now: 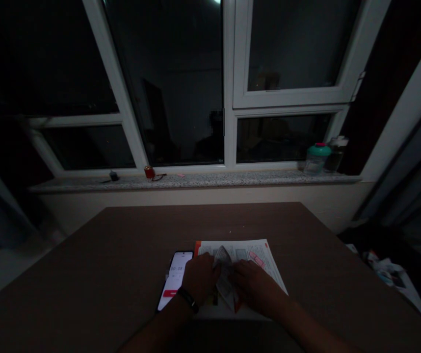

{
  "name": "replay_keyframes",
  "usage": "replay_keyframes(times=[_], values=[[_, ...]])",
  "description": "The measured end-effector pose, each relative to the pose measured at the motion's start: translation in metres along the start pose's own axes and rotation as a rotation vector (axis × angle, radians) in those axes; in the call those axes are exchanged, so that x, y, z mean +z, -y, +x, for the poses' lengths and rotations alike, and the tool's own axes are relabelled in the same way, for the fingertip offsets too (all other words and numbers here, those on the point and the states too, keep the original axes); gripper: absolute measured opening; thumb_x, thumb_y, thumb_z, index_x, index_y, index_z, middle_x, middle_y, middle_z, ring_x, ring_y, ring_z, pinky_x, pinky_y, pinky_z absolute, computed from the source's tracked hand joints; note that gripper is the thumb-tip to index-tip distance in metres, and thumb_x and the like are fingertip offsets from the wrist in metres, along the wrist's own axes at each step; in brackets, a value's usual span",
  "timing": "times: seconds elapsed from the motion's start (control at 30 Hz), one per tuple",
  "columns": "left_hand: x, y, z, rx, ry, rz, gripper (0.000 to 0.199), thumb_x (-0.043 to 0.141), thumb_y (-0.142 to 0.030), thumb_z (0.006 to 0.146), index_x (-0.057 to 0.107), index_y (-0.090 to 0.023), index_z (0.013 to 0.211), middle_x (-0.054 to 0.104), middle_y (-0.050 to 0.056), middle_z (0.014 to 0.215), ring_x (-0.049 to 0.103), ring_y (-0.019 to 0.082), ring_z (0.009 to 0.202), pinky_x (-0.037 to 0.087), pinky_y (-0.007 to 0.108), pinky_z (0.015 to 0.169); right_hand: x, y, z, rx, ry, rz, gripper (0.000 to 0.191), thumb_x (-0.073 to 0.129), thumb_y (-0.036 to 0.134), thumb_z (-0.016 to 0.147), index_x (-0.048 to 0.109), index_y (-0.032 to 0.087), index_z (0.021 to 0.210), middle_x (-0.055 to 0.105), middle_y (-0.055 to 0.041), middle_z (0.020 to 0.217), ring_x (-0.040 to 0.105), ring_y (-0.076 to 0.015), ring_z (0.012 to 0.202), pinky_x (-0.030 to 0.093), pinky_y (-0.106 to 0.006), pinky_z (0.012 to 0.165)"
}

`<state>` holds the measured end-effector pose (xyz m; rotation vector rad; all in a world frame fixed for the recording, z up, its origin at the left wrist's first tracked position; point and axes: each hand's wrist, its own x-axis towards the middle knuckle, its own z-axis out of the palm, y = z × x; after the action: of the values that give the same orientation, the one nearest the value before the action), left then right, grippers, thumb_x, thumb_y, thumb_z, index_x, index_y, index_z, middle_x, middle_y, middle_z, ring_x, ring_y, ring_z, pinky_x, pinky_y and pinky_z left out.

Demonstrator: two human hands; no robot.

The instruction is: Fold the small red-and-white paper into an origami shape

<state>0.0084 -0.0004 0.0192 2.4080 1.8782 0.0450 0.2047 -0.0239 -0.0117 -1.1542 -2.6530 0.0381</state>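
Observation:
A folded piece of printed paper (225,287) stands tilted between my hands, its top narrowing to a point. My left hand (200,278) is closed on its left side, fingers curled and thumb against the paper. On the right side, my right hand (251,284) also grips it, with fingers bent; the fingertips are partly hidden in the dim light. Underneath lies an open printed page or booklet (271,260) with an orange corner and a pink picture. A phone (175,279) with a lit timer screen lies beside my left hand, partly covered by my wrist.
The brown table (122,255) extends around the page. Behind it, a speckled windowsill (203,181) holds a small red jar (149,172), a small dark bottle (113,175) and a green-lidded container (317,159). Papers (390,274) lie beyond the table's right edge.

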Motion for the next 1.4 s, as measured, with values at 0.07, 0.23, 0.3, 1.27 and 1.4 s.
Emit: replay_keyframes(times=[0.07, 0.23, 0.3, 1.27, 1.4], values=[[0.0, 0.002, 0.001, -0.002, -0.007, -0.008, 0.032, 0.044, -0.041, 0.098, 0.066, -0.019, 0.096, 0.067, 0.009, 0.098, 0.064, 0.026, 0.096, 0.044, 0.033, 0.081, 0.0, 0.0, 0.0, -0.007, -0.004, -0.003, 0.018, 0.054, 0.013, 0.089, 0.063, 0.019, 0.104, 0.061, -0.0077, 0.103, 0.055, -0.0237, 0.098, 0.04, -0.035, 0.084], [0.004, 0.009, 0.005, -0.011, -0.018, -0.032, 0.033, 0.045, -0.043, 0.096, 0.068, -0.02, 0.086, 0.069, 0.006, 0.089, 0.066, 0.023, 0.087, 0.043, 0.029, 0.072, -0.001, 0.0, 0.001, -0.01, -0.005, 0.029, 0.018, 0.056, 0.016, 0.09, 0.063, 0.02, 0.106, 0.062, -0.0066, 0.102, 0.056, -0.0229, 0.096, 0.041, -0.034, 0.083], [0.005, 0.011, 0.007, -0.016, -0.022, -0.039, 0.035, 0.046, -0.043, 0.096, 0.068, -0.02, 0.082, 0.07, 0.005, 0.086, 0.066, 0.022, 0.084, 0.042, 0.028, 0.069, -0.002, 0.0, 0.001, -0.02, -0.012, 0.042, 0.02, 0.056, 0.016, 0.09, 0.062, 0.02, 0.108, 0.062, -0.0066, 0.103, 0.056, -0.0225, 0.096, 0.041, -0.034, 0.083], [0.008, 0.003, 0.003, 0.055, -0.076, -0.051, 0.024, 0.044, -0.039, 0.099, 0.06, -0.021, 0.098, 0.067, 0.005, 0.1, 0.064, 0.024, 0.094, 0.043, 0.031, 0.075, 0.003, 0.002, 0.003, 0.076, -0.031, 0.052, 0.019, 0.056, 0.014, 0.088, 0.064, 0.019, 0.105, 0.061, -0.008, 0.107, 0.055, -0.0239, 0.099, 0.042, -0.036, 0.089], [0.01, 0.002, -0.004, 0.095, -0.148, -0.128, 0.018, 0.052, -0.035, 0.095, 0.054, -0.022, 0.107, 0.063, 0.005, 0.108, 0.061, 0.023, 0.099, 0.043, 0.029, 0.079, 0.001, -0.003, 0.003, 0.153, -0.047, 0.06, 0.02, 0.054, 0.013, 0.09, 0.064, 0.02, 0.106, 0.061, -0.0071, 0.105, 0.055, -0.0236, 0.1, 0.037, -0.04, 0.099]])
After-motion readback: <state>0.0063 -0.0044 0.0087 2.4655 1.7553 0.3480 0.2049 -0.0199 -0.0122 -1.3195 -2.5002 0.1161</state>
